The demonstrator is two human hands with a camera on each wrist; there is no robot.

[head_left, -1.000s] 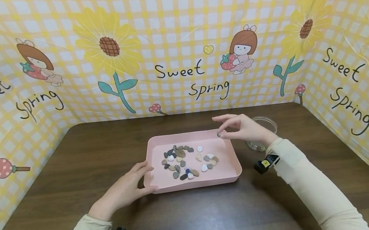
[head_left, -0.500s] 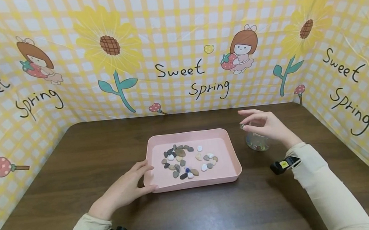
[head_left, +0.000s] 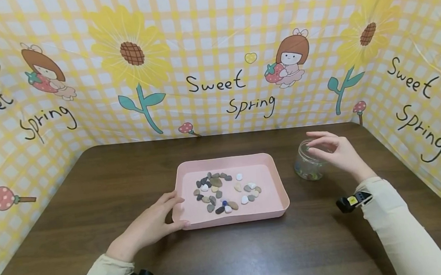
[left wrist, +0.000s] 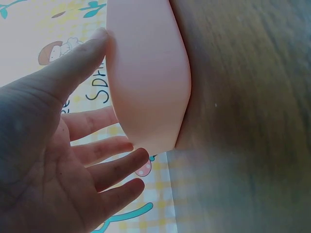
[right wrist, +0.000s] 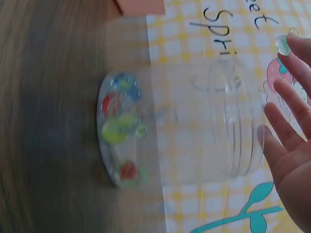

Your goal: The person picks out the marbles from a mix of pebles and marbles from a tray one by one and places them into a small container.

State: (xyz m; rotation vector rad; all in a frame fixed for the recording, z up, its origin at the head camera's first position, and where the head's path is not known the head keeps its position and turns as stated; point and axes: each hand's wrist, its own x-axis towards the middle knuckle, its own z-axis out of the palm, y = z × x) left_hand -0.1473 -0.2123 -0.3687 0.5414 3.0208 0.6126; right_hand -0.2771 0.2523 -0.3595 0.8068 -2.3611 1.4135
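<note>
My left hand (head_left: pixel 145 229) rests at the left end of a pink tray (head_left: pixel 275 194), relaxed fingers and thumb touching its rim. In the left wrist view the fingers (left wrist: pixel 116 170) are spread along the tray wall (left wrist: pixel 150 73). Small grey, white, tan and black pebbles (head_left: pixel 216 183) lie in the tray, with one dark blue bead (head_left: pixel 224 203) among them. My right hand (head_left: pixel 338 155) is over the mouth of a clear jar (head_left: pixel 307 167), pinching a clear glass marble (right wrist: pixel 283 45). Red, yellow-green and blue marbles (right wrist: pixel 116 128) lie at the jar's bottom.
A dark wooden table (head_left: pixel 232 260) carries the tray and the jar, the jar standing to the right of the tray. Yellow checked cloth (head_left: pixel 211 36) with printed flowers and figures walls the back and both sides.
My right hand has moved right with the marble, from the tray's far right corner to the mouth of the jar. The left hand and the tray have stayed in place.
</note>
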